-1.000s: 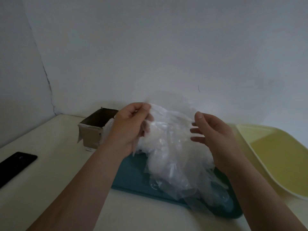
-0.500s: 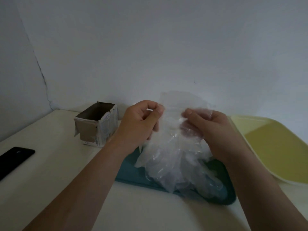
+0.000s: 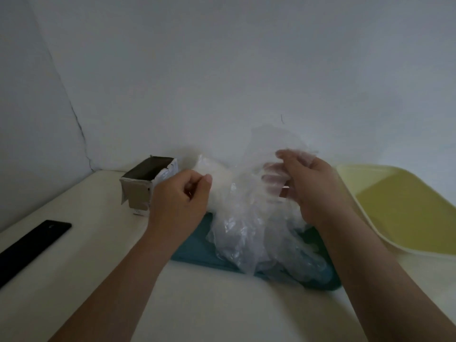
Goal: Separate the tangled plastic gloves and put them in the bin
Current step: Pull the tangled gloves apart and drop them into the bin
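**Both hands in the glove tangle over the teal tray**

Head view. Mid-table (image 3: pixel 222 304): tangle of clear plastic gloves (image 3: pixel 241 223), lower part heaped on a teal tray (image 3: pixel 195 250) and spilling toward its near right corner. Upper part raised off the heap between the two hands.

Left hand (image 3: pixel 181 201): fingers curled tight, thumb pressed to forefinger, pinching the white bunched left edge of the tangle. Right hand (image 3: pixel 313 191): thumb on top, fingers below and loosely bent, closed round a raised sheet on the tangle's right side. Fingertips veiled and blurred by film.

Around:
- Open cardboard box (image 3: pixel 138 191) just behind the left hand, right side partly hidden by the knuckles, torn flap at its left. Inside dark, contents not readable.
- Yellow-green tray (image 3: pixel 407 213) to the right, near the teal one.
- Black phone (image 3: pixel 32 245) flat at the table's far left, well apart from everything else.
- Pale wall (image 3: pixel 222 70) behind, thin crack (image 3: pixel 80 129) running down at left.

In the way: left forearm (image 3: pixel 138 267) across the teal tray's left end, right forearm (image 3: pixel 370 267) over its right end and over the yellow-green tray's near-left rim.
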